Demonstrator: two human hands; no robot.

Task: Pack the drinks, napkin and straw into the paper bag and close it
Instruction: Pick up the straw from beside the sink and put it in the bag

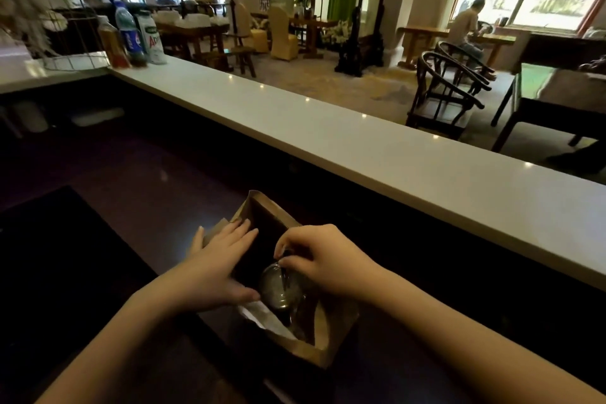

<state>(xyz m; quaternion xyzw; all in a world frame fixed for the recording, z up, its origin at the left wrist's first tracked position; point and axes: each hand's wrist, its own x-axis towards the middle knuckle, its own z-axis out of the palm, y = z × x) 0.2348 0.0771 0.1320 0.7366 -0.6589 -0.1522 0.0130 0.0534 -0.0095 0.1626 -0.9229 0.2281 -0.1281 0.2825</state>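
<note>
A brown paper bag point(334, 334) stands open on the dark lower counter, close in front of me. Inside it sits a drink with a clear domed lid point(273, 285), and a white napkin point(262, 315) lies against the bag's near left wall. My left hand point(216, 262) lies flat on the bag's left rim, fingers spread, thumb hooked inside the opening. My right hand point(321, 259) reaches into the bag from the right, its fingers pinched on the rim of the domed lid. No straw can be made out.
A long white bar top point(360, 144) runs diagonally beyond the bag. Three bottles point(134, 36) stand at its far left end next to a wire basket. Beyond lie dining tables, dark wooden chairs point(449, 88) and a seated person by the window.
</note>
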